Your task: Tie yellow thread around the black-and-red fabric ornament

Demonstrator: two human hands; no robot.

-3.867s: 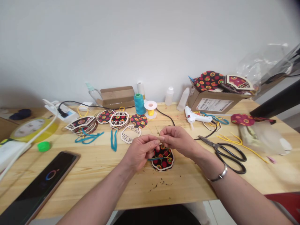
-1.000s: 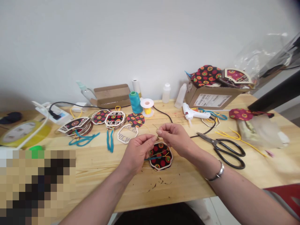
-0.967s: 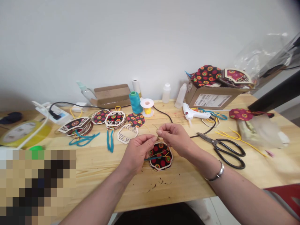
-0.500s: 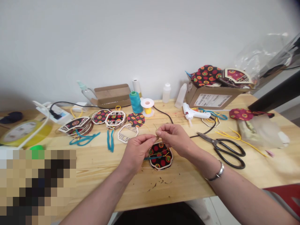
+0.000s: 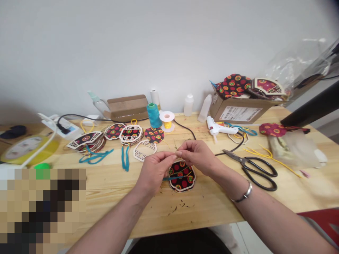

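Fingers, head view: thumb and forefinger of the left hand (image 5: pixel 155 171) and right hand (image 5: pixel 200 157) meet tip to tip, pinching a thin yellowish strand (image 5: pixel 175 143) whose end pokes up above them.
Fabric piece: the dark patterned piece (image 5: pixel 183 184), pale-rimmed, lies on the desk (image 5: pixel 113 197) just below the fingers, its upper left partly hidden by the hands; a teal cord (image 5: pixel 172 178) crosses it toward the left hand.
Near edge: wood sprinkled with dark scraps (image 5: pixel 182 203) runs between piece and desk edge.
Left room: bare wood shows beside the left forearm; a pale lattice frame (image 5: pixel 140 154) lies just beyond that hand.
Right room: black-handled scissors (image 5: pixel 243 160) lie near the right forearm, tip toward the hand; a white glue gun (image 5: pixel 224 129) sits farther back.
Arm pose: both forearms slant inward from the near side, wrists apart, the right one wearing a silver bracelet (image 5: pixel 247 191).
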